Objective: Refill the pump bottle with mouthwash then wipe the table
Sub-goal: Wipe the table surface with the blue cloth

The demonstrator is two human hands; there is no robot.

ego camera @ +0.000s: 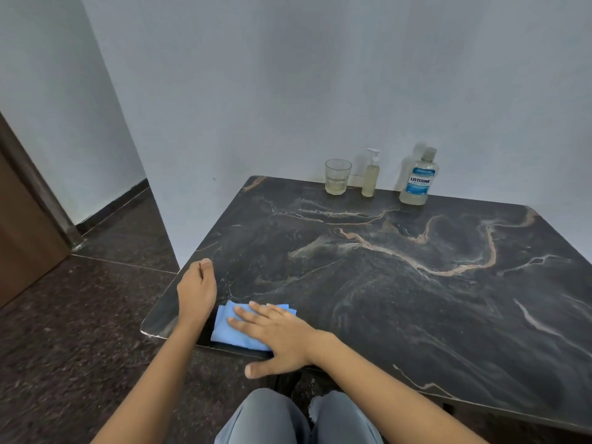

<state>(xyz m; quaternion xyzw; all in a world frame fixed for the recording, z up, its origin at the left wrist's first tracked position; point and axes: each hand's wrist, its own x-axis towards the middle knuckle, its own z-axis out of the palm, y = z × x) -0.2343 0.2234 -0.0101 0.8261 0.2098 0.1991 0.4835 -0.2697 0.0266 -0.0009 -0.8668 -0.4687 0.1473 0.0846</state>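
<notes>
A folded blue cloth lies on the near left corner of the dark marble table. My right hand presses flat on the cloth with straight fingers. My left hand rests on the table's left edge beside the cloth, its fingers curled and holding nothing. At the back of the table, against the wall, stand a pump bottle with pale liquid and a capped mouthwash bottle with a blue label.
A clear glass with a little pale liquid stands left of the pump bottle. White walls close the back. A dark stone floor and a brown door lie to the left. My knees are below the table's near edge.
</notes>
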